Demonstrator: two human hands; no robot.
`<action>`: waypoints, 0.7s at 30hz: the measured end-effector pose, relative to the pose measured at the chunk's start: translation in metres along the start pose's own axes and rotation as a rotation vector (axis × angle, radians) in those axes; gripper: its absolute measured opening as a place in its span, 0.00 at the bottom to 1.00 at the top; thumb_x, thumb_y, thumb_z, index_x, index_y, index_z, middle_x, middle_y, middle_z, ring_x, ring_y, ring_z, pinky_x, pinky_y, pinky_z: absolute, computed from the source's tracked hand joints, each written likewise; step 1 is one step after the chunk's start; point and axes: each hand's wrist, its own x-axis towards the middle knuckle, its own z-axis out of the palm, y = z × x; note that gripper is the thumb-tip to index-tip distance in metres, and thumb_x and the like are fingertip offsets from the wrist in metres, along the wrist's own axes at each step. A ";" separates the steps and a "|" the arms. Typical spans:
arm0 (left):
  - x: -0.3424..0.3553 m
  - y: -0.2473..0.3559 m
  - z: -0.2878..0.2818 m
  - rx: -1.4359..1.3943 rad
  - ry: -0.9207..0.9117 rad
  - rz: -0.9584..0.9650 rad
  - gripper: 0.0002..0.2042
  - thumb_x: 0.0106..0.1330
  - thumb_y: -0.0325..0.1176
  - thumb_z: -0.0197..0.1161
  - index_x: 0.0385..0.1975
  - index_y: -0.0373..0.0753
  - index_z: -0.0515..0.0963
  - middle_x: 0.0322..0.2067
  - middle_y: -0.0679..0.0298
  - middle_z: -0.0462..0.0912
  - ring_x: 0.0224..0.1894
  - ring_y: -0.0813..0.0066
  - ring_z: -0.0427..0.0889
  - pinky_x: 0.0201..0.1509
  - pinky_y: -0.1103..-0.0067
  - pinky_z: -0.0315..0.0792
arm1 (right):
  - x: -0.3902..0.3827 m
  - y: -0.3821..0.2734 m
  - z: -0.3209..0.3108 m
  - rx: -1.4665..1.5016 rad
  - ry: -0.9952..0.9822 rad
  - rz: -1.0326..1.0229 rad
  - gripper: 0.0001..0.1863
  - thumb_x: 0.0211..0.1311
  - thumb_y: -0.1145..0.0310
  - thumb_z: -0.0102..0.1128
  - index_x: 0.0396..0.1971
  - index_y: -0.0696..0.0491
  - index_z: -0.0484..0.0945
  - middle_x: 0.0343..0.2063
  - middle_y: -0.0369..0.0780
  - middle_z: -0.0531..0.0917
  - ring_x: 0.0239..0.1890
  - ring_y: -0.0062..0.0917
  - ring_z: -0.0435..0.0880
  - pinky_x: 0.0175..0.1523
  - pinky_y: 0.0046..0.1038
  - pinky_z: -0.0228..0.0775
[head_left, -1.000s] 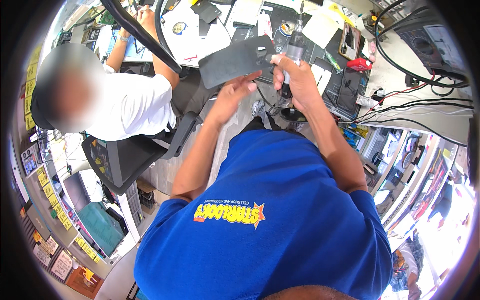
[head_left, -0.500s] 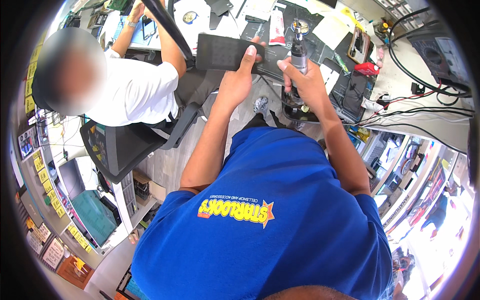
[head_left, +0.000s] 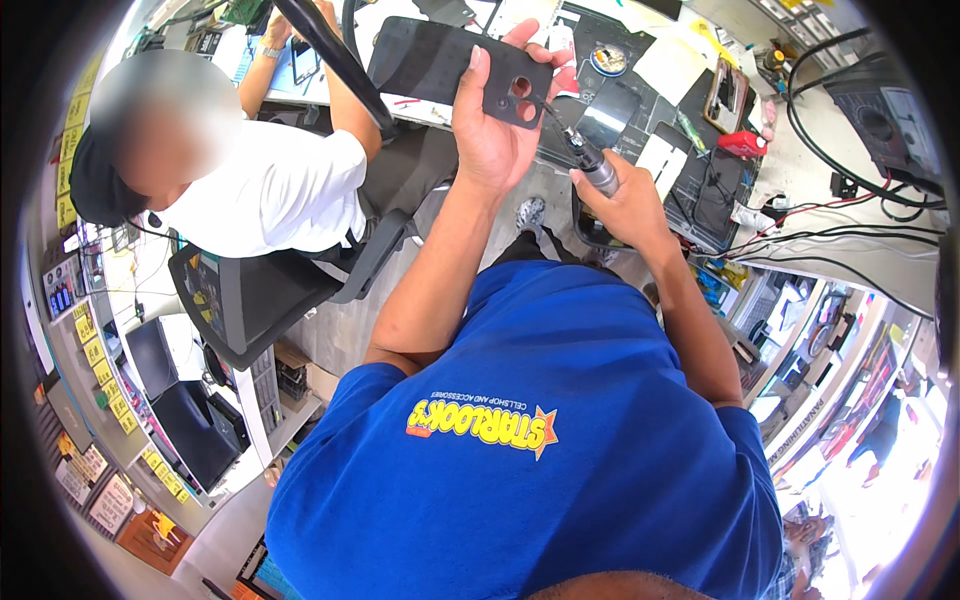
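My left hand (head_left: pixel 495 140) holds a thin black phone back cover (head_left: pixel 435 68) above the bench edge, thumb on its face and fingers behind it. Two round holes pierce the cover's right end, and skin shows through them. In my right hand (head_left: pixel 632 205) is a silver rotary tool (head_left: pixel 594 165), its nose slanting up and left. The thin bit ends close to the cover's right corner, by the holes; I cannot tell whether it touches.
A person in a white shirt (head_left: pixel 270 185) sits left on a black chair (head_left: pixel 250 305), hands at the bench. A dark pole (head_left: pixel 335 60) slants between us. On the bench mat lie a round tin (head_left: pixel 609 60), a phone frame (head_left: pixel 727 95) and a red object (head_left: pixel 742 144). Cables (head_left: pixel 850 230) run right.
My left hand has raised and turned the phone back cover, showing its holes. My right hand has tilted the rotary tool left and lowered it, bringing its tip to the cover's corner.
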 end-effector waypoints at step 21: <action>0.017 -0.002 0.021 0.087 0.068 -0.205 0.30 0.84 0.46 0.50 0.69 0.20 0.69 0.59 0.43 0.81 0.67 0.46 0.79 0.79 0.54 0.70 | 0.021 -0.014 -0.018 -0.109 0.026 0.112 0.20 0.64 0.52 0.66 0.43 0.54 0.85 0.29 0.53 0.89 0.38 0.53 0.90 0.47 0.49 0.81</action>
